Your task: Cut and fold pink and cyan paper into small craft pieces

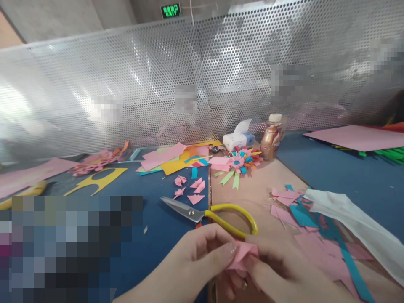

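Note:
Between my two hands, low in the head view, is a folded piece of pink paper. The fingers and thumb of my left hand pinch its left side. My right hand grips the right side, thumb across its front. Both hands hide part of the paper. Just beyond them lie scissors with yellow handles, blades slightly apart and pointing left. Several small folded pink paper pieces rest on the blue surface behind the blades.
Pink and blue paper scraps and a white sheet lie at right. Farther back are a paper rosette, a tissue pack, a drink bottle and coloured paper sheets. A perforated metal screen borders the table.

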{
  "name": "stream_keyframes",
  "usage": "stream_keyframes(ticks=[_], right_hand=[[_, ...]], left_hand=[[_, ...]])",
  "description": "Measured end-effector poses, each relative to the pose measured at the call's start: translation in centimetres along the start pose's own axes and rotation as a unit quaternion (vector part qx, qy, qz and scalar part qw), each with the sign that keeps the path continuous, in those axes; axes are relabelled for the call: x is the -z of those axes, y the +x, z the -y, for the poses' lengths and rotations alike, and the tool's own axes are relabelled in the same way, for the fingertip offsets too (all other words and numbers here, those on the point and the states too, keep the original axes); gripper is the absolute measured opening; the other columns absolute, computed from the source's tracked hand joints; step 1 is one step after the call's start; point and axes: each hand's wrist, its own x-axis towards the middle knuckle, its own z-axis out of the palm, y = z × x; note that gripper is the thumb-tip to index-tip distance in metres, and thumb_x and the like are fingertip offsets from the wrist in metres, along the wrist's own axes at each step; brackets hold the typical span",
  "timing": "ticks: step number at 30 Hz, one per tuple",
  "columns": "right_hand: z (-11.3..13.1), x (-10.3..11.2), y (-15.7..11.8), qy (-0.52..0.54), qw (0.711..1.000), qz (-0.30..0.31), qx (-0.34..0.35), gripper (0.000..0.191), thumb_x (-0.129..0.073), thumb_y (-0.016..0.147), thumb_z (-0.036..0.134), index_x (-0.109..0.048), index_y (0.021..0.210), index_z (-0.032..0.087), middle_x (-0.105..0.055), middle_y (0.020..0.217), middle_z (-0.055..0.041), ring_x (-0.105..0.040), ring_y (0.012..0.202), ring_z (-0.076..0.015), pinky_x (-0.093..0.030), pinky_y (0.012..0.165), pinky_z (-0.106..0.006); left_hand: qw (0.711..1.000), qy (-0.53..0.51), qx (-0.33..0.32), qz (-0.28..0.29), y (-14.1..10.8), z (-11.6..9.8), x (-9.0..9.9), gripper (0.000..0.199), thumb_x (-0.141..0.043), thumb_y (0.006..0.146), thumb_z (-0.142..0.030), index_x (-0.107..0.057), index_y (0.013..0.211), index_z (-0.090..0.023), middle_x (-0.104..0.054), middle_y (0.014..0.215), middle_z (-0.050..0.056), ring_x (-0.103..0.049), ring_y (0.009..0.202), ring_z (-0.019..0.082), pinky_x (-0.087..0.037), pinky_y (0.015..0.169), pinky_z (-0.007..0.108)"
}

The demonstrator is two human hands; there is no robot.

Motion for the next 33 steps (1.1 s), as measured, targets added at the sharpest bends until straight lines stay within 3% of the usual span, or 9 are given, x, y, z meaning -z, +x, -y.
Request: stream_keyframes(ticks=[5, 11, 15, 19, 22, 26, 33], right_hand=[[0.3, 0.1, 0.0, 0.012, 1.0, 0.006, -0.023, 0.032, -0.033, 0.075, 0.007, -0.059, 0.061, 0.018, -0.064, 0.062, 0.0037, -0.058, 0.057, -0.0061, -0.044, 0.051, -0.011], [1.8, 1.5, -0.1, 0.025, 0.996, 0.063, -0.052, 0.033, -0.032, 0.075, 0.007, -0.062, 0.068, 0.018, -0.066, 0.07, 0.0016, -0.06, 0.063, -0.0084, -0.046, 0.056, -0.013], [1.3, 1.1, -0.2, 0.024, 0.996, 0.06, -0.063, 0.027, -0.034, 0.078, 0.012, -0.06, 0.071, 0.017, -0.066, 0.081, -0.0006, -0.059, 0.068, -0.0085, -0.045, 0.06, -0.014], [0.4, 0.9, 0.1, 0.027, 0.996, 0.066, -0.051, 0.023, -0.035, 0.075, 0.01, -0.055, 0.066, 0.017, -0.063, 0.07, 0.0009, -0.056, 0.063, -0.0083, -0.042, 0.056, -0.015], [0.5, 1.3, 0.3, 0.023, 0.993, 0.095, -0.067, 0.022, -0.035, 0.07, 0.007, -0.052, 0.061, 0.016, -0.059, 0.061, 0.0026, -0.053, 0.056, -0.0071, -0.038, 0.05, -0.015], [1.1, 1.8, 0.5, 0.021, 0.992, 0.088, -0.083, 0.019, -0.036, 0.067, 0.007, -0.047, 0.054, 0.016, -0.052, 0.051, 0.0038, -0.046, 0.047, -0.0064, -0.032, 0.043, -0.015], [2.1, 2.0, 0.4, 0.085, 0.986, 0.123, -0.074, 0.026, -0.031, 0.071, 0.01, -0.051, 0.056, 0.018, -0.06, 0.063, 0.0022, -0.058, 0.063, -0.0089, -0.044, 0.058, -0.017]], left_hand=[[0.999, 0.023, 0.01, -0.024, 0.0, -0.4, -0.3, 0.022, -0.055, 0.076, -0.033, -0.051, 0.072, -0.011, -0.055, 0.063, 0.001, -0.051, 0.054, 0.008, -0.043, 0.055, 0.021], [0.999, 0.019, 0.019, -0.037, -0.1, -0.7, -0.5, 0.018, -0.055, 0.076, -0.028, -0.052, 0.072, -0.011, -0.057, 0.06, 0.001, -0.051, 0.053, 0.007, -0.043, 0.055, 0.02], [0.999, 0.015, 0.02, -0.036, 0.0, -0.5, -0.4, 0.019, -0.054, 0.077, -0.029, -0.054, 0.072, -0.01, -0.059, 0.06, 0.002, -0.053, 0.052, 0.007, -0.045, 0.054, 0.02], [0.999, 0.02, 0.016, -0.034, -0.1, -0.6, -0.3, 0.02, -0.052, 0.078, -0.026, -0.057, 0.07, -0.009, -0.061, 0.06, 0.004, -0.054, 0.051, 0.008, -0.045, 0.052, 0.02], [0.999, 0.022, 0.013, -0.023, -0.1, -0.6, -0.2, 0.021, -0.05, 0.08, -0.025, -0.06, 0.07, -0.009, -0.062, 0.062, 0.004, -0.055, 0.051, 0.008, -0.046, 0.051, 0.019], [1.0, 0.009, 0.017, -0.011, -0.1, -0.4, -0.1, 0.021, -0.05, 0.08, -0.025, -0.06, 0.072, -0.009, -0.064, 0.064, 0.006, -0.057, 0.051, 0.009, -0.047, 0.05, 0.019], [1.0, -0.004, 0.02, -0.02, 0.0, -0.2, 0.0, 0.02, -0.053, 0.079, -0.028, -0.057, 0.072, -0.01, -0.063, 0.06, 0.004, -0.058, 0.049, 0.009, -0.047, 0.049, 0.019]])
